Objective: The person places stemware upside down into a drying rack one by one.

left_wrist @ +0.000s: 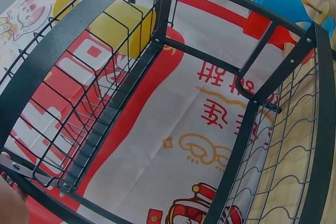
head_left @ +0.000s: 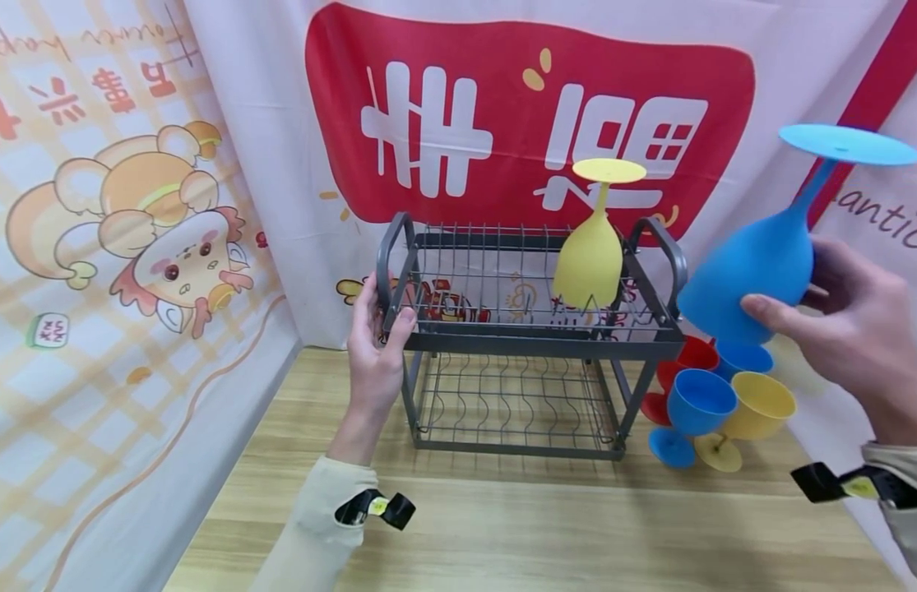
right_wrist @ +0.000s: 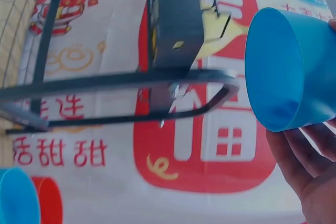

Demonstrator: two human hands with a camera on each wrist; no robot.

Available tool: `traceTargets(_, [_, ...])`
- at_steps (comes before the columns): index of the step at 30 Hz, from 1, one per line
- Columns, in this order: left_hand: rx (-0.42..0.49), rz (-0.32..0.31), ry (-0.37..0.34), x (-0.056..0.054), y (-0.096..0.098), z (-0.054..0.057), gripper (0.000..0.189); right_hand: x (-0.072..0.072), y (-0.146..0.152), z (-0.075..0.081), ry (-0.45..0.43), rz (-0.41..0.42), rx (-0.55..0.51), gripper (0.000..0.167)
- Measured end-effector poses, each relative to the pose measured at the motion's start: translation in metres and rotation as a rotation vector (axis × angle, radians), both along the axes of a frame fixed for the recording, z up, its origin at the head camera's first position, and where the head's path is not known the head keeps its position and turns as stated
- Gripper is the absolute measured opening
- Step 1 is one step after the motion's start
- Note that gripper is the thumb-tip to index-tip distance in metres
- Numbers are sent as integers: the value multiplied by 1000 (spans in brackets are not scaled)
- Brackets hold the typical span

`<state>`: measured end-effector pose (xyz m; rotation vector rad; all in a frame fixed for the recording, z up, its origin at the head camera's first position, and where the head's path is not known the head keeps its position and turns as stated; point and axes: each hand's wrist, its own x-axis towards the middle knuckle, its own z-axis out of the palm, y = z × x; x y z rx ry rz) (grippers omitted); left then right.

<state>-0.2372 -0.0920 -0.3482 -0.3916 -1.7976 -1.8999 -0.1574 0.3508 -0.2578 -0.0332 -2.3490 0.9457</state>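
My right hand [head_left: 850,329] grips a blue plastic goblet [head_left: 761,263] by its bowl, upside down with the foot on top, to the right of a dark two-tier dish rack [head_left: 532,343]. In the right wrist view, the bowl's open mouth [right_wrist: 275,72] shows, with fingers [right_wrist: 296,161] against its side. My left hand [head_left: 375,358] holds the rack's upper left corner, thumb at the front. In the upper tier, a yellow goblet [head_left: 590,259] stands upside down toward the right. The lower tier [head_left: 513,399] shows only wavy wires.
Beside the rack's right side, several goblets stand upright on the wooden table [head_left: 458,526]: a front blue one [head_left: 701,403], a yellow one [head_left: 761,403], a red one [head_left: 695,353] and another blue one [head_left: 745,358]. A printed cloth [head_left: 280,164] hangs behind.
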Motion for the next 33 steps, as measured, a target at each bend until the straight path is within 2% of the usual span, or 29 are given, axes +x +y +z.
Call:
traceTargets(5, [-1,3,-10,2,0,0,68,-10,-22,12,29,72,-13,78])
traceTargets(13, [-9,4,-17,2,-1,1,68,-26,-72,25,-25,245,-70,78])
traceTargets(18, [-16,3,-15,1,-1,0,68,-37,-105,29,-19,314,-61,79])
traceTargets(23, [-18,1,-21,1,-1,0,68,-50,-132,32,-30,348,-63,82])
traceTargets(28, [-21,0,-26,1,-1,0,67,-61,-157,36,-77,340,-44,86])
traceTargets(33, [-28,4,-32,0,-1,0,68,-74,-180,40,-138,330,-72,87])
